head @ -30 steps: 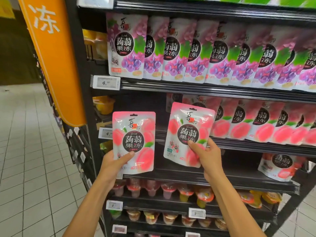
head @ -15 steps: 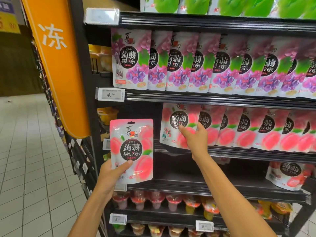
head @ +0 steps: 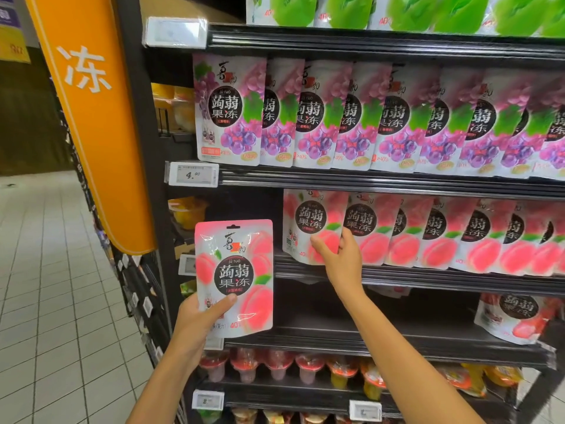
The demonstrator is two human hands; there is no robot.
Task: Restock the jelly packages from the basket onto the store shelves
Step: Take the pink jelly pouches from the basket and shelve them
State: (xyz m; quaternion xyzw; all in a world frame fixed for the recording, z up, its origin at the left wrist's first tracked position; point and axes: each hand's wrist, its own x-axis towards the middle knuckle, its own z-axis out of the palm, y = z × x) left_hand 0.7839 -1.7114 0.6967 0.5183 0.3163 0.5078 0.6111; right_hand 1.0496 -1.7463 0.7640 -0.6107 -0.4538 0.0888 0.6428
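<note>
My left hand (head: 201,316) grips a pink peach jelly pouch (head: 235,276) by its lower left corner and holds it upright in front of the shelf's left end. My right hand (head: 339,258) holds the bottom of another peach pouch (head: 308,221), which stands at the left end of the peach row (head: 458,237) on the middle shelf (head: 428,278). The thumb lies on the pouch's front and the fingers reach behind its right edge. No basket is in view.
Purple grape pouches (head: 367,117) fill the shelf above, and green pouches (head: 412,10) the top one. One strawberry pouch (head: 513,319) lies on the lower shelf at right. Jelly cups (head: 305,368) line the bottom shelves. An orange sign (head: 91,117) and tiled aisle floor are to the left.
My right hand has carried its peach pouch up from in front of the shelf and set it at the left end of the peach row. My left hand keeps holding its pouch.
</note>
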